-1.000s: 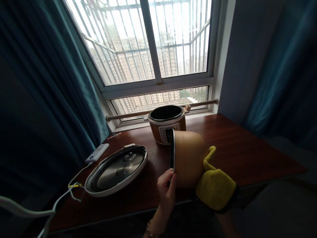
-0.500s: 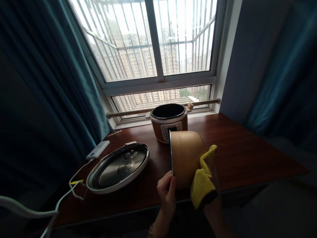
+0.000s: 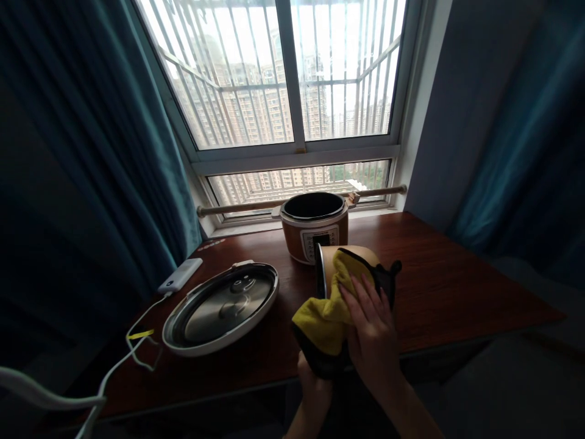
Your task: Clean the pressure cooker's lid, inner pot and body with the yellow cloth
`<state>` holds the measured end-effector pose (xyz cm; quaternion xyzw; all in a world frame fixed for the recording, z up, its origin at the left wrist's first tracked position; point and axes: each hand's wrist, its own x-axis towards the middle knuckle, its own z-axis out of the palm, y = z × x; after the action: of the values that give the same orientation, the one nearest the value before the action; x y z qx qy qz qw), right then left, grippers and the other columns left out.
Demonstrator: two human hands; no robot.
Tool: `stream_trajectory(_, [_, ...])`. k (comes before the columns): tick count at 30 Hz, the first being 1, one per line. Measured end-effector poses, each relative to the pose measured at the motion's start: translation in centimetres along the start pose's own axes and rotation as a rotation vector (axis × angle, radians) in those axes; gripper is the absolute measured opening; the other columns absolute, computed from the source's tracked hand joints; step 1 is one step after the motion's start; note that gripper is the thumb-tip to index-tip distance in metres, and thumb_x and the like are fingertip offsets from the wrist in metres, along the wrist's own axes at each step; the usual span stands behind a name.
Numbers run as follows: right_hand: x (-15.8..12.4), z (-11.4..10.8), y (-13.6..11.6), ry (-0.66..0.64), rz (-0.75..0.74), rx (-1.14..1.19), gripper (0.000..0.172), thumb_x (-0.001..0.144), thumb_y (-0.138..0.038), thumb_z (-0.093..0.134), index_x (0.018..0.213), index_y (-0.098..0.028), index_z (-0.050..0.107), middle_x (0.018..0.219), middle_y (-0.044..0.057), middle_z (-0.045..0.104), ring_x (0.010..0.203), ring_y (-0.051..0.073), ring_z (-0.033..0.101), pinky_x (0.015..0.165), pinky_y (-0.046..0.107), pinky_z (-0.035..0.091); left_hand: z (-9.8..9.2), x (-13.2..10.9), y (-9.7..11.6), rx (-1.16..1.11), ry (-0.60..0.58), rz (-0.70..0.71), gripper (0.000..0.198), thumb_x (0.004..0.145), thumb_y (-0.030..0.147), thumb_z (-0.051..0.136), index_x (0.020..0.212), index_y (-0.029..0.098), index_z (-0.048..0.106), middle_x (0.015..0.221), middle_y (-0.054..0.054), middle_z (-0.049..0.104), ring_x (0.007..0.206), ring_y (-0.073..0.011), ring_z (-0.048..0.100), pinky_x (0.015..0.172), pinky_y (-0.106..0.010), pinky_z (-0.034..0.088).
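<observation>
An inner pot (image 3: 366, 251), golden outside with a dark rim, lies tipped on its side with its mouth facing left. My left hand (image 3: 315, 385) is closed at its lower edge, the fingers mostly covered by a cloth. Over the pot's outer wall spreads a yellow cloth (image 3: 320, 317) with dark edging and a dark back. My right hand (image 3: 372, 326) presses this cloth flat against the wall, fingers extended over it. Behind the pot stands the electric cooker (image 3: 292, 239), uncovered, its dark inside showing and its control panel facing me.
A round lid (image 3: 269, 314) lies with its metal inner side up on the left of the wooden table (image 3: 434, 268). Behind it sits a white power bank (image 3: 181, 275) with a white cable (image 3: 119, 364). A horizontal rod (image 3: 242, 208) crosses before the barred window.
My right hand has brought the cloth from the pot's base on the right over its side, towards the rim. The left hand has dropped lower, now partly under the cloth.
</observation>
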<state>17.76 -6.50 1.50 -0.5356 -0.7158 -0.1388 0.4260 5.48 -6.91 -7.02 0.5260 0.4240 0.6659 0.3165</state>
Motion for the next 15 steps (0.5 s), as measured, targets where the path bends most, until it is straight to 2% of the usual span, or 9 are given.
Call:
stream_trajectory(2, [0.2,-0.3,1.6,0.071,0.119,0.025,0.043,0.087,-0.016,0.033,0.129,-0.019,0.043,0.138,0.008,0.041,0.132,0.026,0.028,0.104,0.050,0.026,-0.7,-0.4,0.6,0.057,-0.145,0.101,0.034,0.077,0.047,0.057,0.067,0.015,0.065,0.068,-0.006,0.065,0.068,-0.0190,0.060,0.063,-0.030,0.051])
stream_trajectory(4, [0.2,-0.6,3.0,0.133,0.265,0.070,0.041,0.089,-0.021,0.032,0.129,-0.018,0.043,0.136,0.010,0.043,0.128,0.026,0.034,0.101,0.049,0.033,-1.2,-0.7,1.0,0.112,-0.277,0.193,0.034,0.084,0.040,0.048,0.071,0.015,0.067,0.078,-0.010,0.067,0.077,-0.0214,0.061,0.069,-0.033,0.051])
stream_trajectory(7, [-0.3,-0.9,3.1,0.161,0.381,0.073,0.042,0.090,-0.025,0.032,0.129,-0.016,0.042,0.135,0.014,0.043,0.125,0.027,0.038,0.098,0.049,0.036,-1.3,-1.4,0.9,0.146,-0.370,0.296,0.031,0.088,0.034,0.043,0.087,0.016,0.068,0.092,-0.012,0.067,0.092,-0.0246,0.061,0.081,-0.039,0.050])
stream_trajectory(9, [-0.9,-1.0,1.7,0.142,0.337,0.036,0.042,0.089,-0.024,0.033,0.130,-0.015,0.042,0.138,0.014,0.039,0.129,0.028,0.032,0.100,0.052,0.033,-1.2,-2.2,0.1,0.166,-0.406,0.365,0.028,0.088,0.032,0.044,0.094,0.017,0.067,0.094,-0.012,0.068,0.094,-0.0250,0.061,0.085,-0.041,0.049])
stream_trajectory(12, [-1.6,-1.2,-0.6,0.078,0.159,0.050,0.042,0.089,-0.021,0.033,0.130,-0.017,0.040,0.141,0.012,0.035,0.133,0.029,0.024,0.102,0.054,0.028,-1.2,-3.5,-1.5,0.215,-0.386,0.410,0.026,0.086,0.029,0.049,0.103,0.020,0.065,0.097,-0.010,0.068,0.092,-0.0234,0.062,0.080,-0.037,0.052])
stream_trajectory(15, [-1.8,-1.5,-0.7,0.036,0.051,0.112,0.041,0.089,-0.020,0.035,0.131,-0.020,0.040,0.140,0.009,0.037,0.133,0.028,0.025,0.102,0.053,0.028,-1.5,-3.7,-2.4,0.284,-0.380,0.450,0.027,0.085,0.027,0.051,0.109,0.022,0.063,0.103,-0.010,0.067,0.092,-0.0221,0.063,0.078,-0.034,0.053])
